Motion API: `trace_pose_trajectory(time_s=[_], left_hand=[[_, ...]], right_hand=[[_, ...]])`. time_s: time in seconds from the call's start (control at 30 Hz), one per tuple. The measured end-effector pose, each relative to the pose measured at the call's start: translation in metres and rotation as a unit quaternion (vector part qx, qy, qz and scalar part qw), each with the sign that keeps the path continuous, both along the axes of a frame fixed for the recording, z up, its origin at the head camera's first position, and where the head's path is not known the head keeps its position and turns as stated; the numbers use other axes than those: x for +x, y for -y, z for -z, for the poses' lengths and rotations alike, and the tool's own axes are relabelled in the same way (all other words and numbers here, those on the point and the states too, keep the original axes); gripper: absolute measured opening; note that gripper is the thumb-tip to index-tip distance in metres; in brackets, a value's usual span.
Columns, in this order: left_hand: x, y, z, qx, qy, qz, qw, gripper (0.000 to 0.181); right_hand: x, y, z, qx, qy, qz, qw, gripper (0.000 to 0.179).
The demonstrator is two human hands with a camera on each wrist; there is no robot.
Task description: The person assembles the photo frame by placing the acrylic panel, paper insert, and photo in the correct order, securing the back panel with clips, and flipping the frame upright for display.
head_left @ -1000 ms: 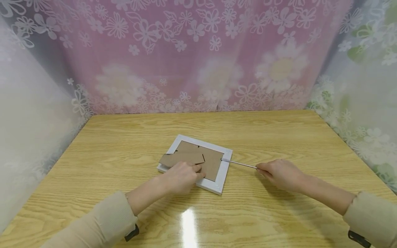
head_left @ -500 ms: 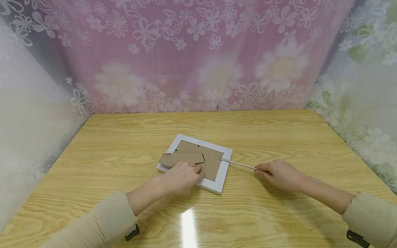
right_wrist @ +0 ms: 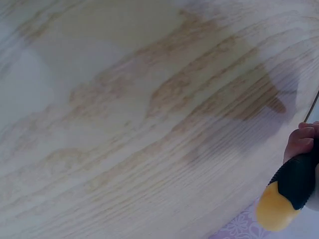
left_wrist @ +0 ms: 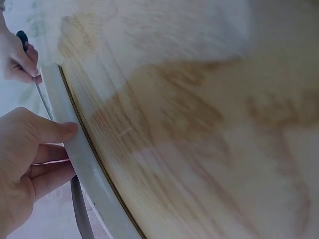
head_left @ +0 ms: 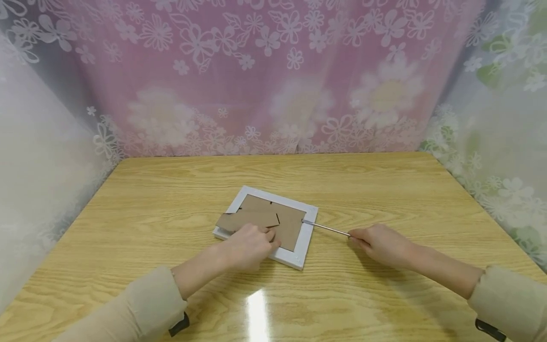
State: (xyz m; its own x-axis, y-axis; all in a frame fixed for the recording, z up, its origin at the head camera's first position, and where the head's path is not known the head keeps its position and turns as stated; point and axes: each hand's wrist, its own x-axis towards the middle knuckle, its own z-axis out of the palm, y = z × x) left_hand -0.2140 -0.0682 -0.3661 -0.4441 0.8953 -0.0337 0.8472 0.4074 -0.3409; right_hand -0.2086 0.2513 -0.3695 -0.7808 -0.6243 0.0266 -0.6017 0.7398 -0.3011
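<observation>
A white picture frame [head_left: 306,237] lies face down on the table, its brown backing board [head_left: 292,228] and stand flap [head_left: 245,220] facing up. My left hand [head_left: 248,247] grips its near edge; the left wrist view shows the thumb on the frame's side and curled fingers against the back. With my right hand [head_left: 386,244] I hold a screwdriver [head_left: 328,229] low and nearly level. Its tip meets the right border of the backing, by a small dark tab. The right wrist view shows its black and yellow handle [right_wrist: 294,184] in my fingers.
The wood-grain table [head_left: 367,185] extends around the frame on every side. A pink flowered curtain [head_left: 256,95] hangs behind its far edge, with pale curtains [head_left: 504,142] at the sides. Light glares off the near tabletop.
The whole scene shifts slightly left in the head view. Both hands keep their holds, and the screwdriver tip stays at the same border of the backing.
</observation>
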Motion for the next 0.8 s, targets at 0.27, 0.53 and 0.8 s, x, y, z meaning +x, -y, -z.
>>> trace_pose_trajectory(time_s=[0.27,0.53,0.8], left_hand=[[-0.002,-0.001,0.000,-0.003,-0.008,0.010,0.9999,0.036],[-0.002,-0.001,-0.002,-0.007,0.001,0.008,0.9999,0.039],[-0.002,-0.002,-0.001,-0.008,0.003,0.007,0.9999,0.040]], right_hand=[[-0.004,-0.001,-0.005,0.020,-0.034,-0.038,0.9985,0.015],[-0.009,0.001,-0.015,0.041,-0.049,-0.067,0.9957,0.004],[-0.011,0.004,-0.025,0.075,-0.054,-0.072,0.9931,0.028]])
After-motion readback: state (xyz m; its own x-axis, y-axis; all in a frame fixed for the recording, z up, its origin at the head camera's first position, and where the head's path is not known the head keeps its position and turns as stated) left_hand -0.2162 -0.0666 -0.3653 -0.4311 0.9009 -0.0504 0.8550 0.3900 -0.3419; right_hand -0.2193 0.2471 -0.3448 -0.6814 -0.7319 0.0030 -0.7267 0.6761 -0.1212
